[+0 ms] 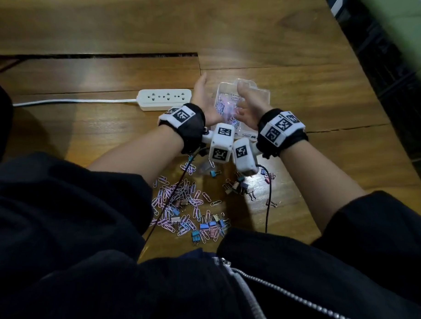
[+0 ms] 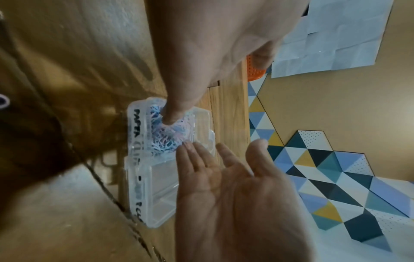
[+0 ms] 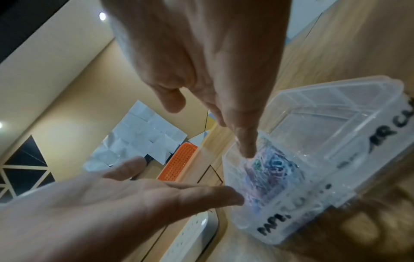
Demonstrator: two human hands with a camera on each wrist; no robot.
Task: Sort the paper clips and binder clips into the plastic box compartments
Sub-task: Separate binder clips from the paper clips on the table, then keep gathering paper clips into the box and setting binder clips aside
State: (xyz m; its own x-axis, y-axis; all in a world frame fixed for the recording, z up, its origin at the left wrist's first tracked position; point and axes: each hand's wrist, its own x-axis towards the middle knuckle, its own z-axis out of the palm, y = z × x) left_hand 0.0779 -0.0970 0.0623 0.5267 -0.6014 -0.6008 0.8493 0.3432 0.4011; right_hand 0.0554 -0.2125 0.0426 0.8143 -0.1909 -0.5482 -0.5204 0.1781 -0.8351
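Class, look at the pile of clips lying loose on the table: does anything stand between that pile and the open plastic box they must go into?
The hands themselves. The left hand and right hand hover over the plastic box, and the wrist cameras hang between it and the loose clips.

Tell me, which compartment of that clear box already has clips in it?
The compartment under both hands, filled with pink and blue paper clips. The one beside it looks empty.
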